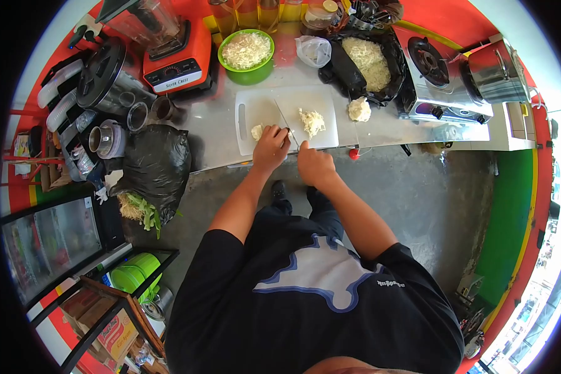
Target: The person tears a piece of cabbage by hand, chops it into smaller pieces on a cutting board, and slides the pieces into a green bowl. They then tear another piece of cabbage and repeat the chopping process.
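A white cutting board point(325, 100) lies on the metal counter. My right hand point(316, 164) grips a knife point(283, 115), its blade slanting away to the upper left across the board. Just left of the blade, my left hand point(271, 148) has its fingers bent down on the board. A pale piece of cabbage point(257, 131) shows at its left side; what lies under the fingers is mostly hidden. To the right of the knife sits a small heap of shredded cabbage point(311, 123). One more pale chunk of cabbage point(359, 110) rests on the counter beyond the board's right edge.
Behind the board stands a green bowl point(249, 76) of shreds, with a red blender point(176, 70) to its left. An open black bag point(397, 75) of shreds and a gas stove point(445, 93) are at right. A full black bag point(156, 165) hangs over the left edge.
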### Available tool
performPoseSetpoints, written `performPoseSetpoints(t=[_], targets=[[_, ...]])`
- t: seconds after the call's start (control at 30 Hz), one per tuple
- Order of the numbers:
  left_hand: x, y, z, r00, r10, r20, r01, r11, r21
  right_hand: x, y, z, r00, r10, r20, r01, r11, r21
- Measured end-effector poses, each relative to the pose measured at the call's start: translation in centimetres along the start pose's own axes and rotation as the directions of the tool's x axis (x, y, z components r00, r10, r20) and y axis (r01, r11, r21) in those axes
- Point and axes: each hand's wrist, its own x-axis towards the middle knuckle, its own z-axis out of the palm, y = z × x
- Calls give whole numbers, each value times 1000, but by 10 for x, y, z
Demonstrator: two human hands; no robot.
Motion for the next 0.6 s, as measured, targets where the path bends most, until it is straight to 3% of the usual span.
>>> performPoseSetpoints(t=[0.2,0.33,0.4,0.6], targets=[[0,-4,-1,999,32,5,-32,999,-5,11,-7,14,994,101,39,-104,989,104],[0,-5,-1,999,24,36,-23,999,-27,14,-3,2,999,44,7,-44,989,138],[-1,-6,-1,999,38,29,-37,999,-35,7,-3,-3,997,29,77,-38,992,124],[0,-5,-3,993,120,-9,-120,992,-32,13,-15,17,992,114,53,-121,982,145]])
